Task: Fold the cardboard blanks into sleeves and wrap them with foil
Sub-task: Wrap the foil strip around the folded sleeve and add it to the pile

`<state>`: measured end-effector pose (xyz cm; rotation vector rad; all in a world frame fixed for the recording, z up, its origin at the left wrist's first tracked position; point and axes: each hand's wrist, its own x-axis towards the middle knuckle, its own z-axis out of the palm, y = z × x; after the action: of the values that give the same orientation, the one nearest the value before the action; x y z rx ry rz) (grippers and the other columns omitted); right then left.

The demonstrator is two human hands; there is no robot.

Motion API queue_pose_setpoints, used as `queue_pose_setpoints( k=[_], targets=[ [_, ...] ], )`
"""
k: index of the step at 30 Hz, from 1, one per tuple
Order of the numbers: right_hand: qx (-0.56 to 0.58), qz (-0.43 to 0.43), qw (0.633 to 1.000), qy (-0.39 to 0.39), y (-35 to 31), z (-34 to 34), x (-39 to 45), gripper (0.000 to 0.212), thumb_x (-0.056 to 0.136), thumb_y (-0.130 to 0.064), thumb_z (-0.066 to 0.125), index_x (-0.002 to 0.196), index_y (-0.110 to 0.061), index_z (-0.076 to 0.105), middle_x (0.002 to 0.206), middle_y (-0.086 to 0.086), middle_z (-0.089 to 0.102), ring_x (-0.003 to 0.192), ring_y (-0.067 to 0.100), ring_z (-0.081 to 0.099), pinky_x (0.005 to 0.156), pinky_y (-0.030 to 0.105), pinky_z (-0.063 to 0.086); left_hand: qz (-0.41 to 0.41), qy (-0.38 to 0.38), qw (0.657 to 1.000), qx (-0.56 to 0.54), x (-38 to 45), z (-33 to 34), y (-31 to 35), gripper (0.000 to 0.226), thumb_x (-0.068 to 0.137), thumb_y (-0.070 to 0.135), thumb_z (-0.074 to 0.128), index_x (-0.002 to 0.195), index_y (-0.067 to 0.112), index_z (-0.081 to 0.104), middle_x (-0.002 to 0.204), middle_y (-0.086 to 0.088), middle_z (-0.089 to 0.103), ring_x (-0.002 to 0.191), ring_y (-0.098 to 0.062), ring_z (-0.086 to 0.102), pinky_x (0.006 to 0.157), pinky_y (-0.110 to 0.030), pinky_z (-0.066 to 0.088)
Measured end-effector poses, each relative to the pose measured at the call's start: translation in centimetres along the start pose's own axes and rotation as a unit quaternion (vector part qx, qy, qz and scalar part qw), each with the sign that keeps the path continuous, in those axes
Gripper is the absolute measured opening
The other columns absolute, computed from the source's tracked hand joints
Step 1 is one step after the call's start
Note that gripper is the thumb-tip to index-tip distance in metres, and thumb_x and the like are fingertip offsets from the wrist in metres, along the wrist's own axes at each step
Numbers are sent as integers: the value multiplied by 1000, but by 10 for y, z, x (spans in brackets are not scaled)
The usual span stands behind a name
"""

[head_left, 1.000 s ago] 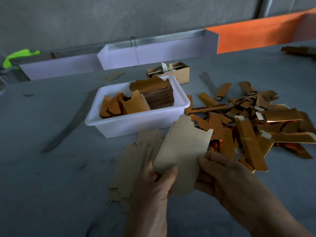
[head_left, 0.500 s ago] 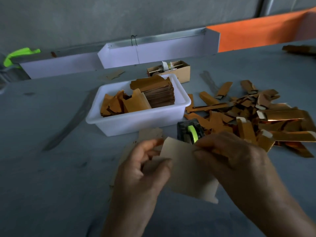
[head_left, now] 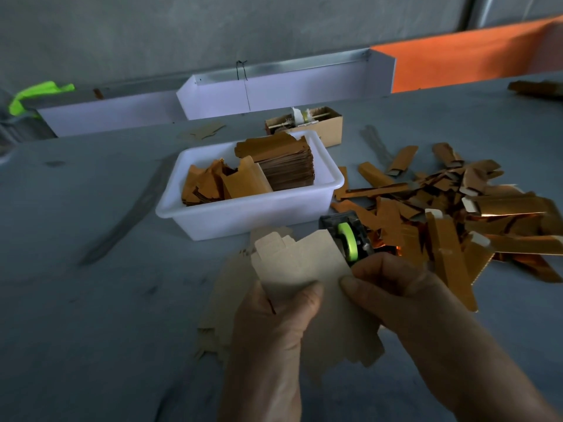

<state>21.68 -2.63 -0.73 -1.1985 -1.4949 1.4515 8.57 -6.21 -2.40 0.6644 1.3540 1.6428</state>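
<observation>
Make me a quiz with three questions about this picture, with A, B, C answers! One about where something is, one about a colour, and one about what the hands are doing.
1. Where does the tidy stack of brown blanks sit?
A. In the white tub
B. On the floor
C. On the orange board

2. What colour is the wheel on the small dark tape tool?
A. Red
B. Bright green
C. Blue

3. What are the two hands doing?
A. Resting flat on the table
B. Both holding one cardboard blank
C. Lifting the tub

Answers:
1 A: the stack stands inside the white tub, at its right end.
2 B: the wheel on the tape tool is bright green.
3 B: the left hand and the right hand each have a thumb pressed on the cardboard blank, held above the table.
</observation>
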Motion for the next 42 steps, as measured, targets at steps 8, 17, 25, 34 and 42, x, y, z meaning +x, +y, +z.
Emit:
queue_pose_setpoints(
  k=[8,17,25,34,42],
  targets=[
    [-317,-260,906,108,-5,10,-13,14,73,-25,70,73,-27,57,65,-15,52,59,5,54,45,13,43,0,2,1000,22,-3,-1,-2,21,74,0,71,84,19,76,79,-10,75,71,-24,72,57,-31,54],
    [-278,-226,933,-9,1,26,-16,28,73,-53,50,98,-40,44,79,-23,58,70,-4,61,61,14,53,-12,-86,996,8,-6,-7,4,15,74,28,67,79,17,77,76,-9,73,68,-16,70,55,-23,53],
    [-199,-145,967,69,3,15,-14,14,72,-44,62,82,-37,54,78,-15,66,73,-8,61,61,8,49,17,-139,987,75,-4,-12,3,21,73,28,64,87,19,77,83,-18,73,76,-26,67,72,-41,50],
    [0,-3,999,48,7,11,-5,7,75,-34,66,77,-27,68,70,2,66,72,18,64,66,34,55,-20,-151,980,129,-10,-9,6,23,62,39,76,84,33,73,82,0,75,78,-15,71,68,-27,50],
    [76,11,997,8,7,6,-3,30,66,-40,62,87,-20,71,80,8,72,77,21,70,75,41,57,75,-60,972,215,-15,-4,10,27,75,13,75,73,39,75,65,11,72,61,2,66,49,-7,44]
  ],
)
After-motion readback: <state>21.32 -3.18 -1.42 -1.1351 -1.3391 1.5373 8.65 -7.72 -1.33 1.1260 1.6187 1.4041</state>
